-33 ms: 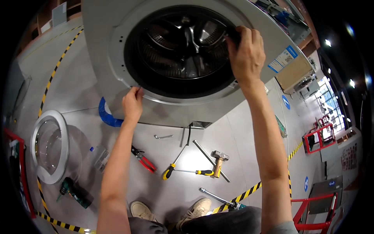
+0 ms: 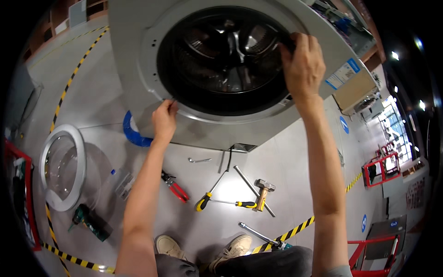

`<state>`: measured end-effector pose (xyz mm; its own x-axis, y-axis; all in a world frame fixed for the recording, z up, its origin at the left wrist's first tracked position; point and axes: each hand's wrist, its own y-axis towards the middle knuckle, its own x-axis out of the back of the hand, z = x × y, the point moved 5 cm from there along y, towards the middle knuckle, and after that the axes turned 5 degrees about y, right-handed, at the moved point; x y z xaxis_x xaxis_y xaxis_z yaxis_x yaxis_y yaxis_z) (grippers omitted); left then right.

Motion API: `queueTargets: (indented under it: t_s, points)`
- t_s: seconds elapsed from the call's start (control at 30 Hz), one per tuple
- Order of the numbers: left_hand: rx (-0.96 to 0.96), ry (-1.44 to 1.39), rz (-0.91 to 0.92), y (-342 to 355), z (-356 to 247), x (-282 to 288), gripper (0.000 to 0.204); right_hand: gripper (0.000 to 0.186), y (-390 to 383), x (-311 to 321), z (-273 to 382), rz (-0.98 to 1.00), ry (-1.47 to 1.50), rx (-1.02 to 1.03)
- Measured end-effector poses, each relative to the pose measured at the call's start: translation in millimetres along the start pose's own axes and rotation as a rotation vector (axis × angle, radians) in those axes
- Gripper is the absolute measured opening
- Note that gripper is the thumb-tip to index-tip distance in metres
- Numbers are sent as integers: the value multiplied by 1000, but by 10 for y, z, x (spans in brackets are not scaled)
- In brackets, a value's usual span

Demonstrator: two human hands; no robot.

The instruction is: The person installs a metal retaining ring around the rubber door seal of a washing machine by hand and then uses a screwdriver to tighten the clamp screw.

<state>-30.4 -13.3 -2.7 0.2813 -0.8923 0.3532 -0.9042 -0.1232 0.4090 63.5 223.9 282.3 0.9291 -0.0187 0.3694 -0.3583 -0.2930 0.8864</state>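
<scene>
Although the door [image 2: 63, 167] is off and lying on the floor [image 2: 293, 184], the washer [image 2: 127, 60] has its seal [image 2: 226, 107] and drum [image 2: 239, 77] in place; by that measure, partly dismantled. Right hand [image 2: 304, 64]: fingers and thumb clasping the seal's upper right edge. Left hand [image 2: 164, 121]: fingertips drawn together at its lower left edge, contents, if any, hidden. Pliers [image 2: 177, 189], hammer [image 2: 262, 196]: on floor, not in use.
</scene>
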Motion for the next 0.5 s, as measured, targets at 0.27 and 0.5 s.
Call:
queueTargets:
  t_s: [0.27,0.5]
  points:
    - [-69,125,-3,3,2,77,13,21,-20,-18,-50,11,-112,49]
    - [-118,121,47,71,-19,49,17,30,-53,-29,-116,10,-152,45]
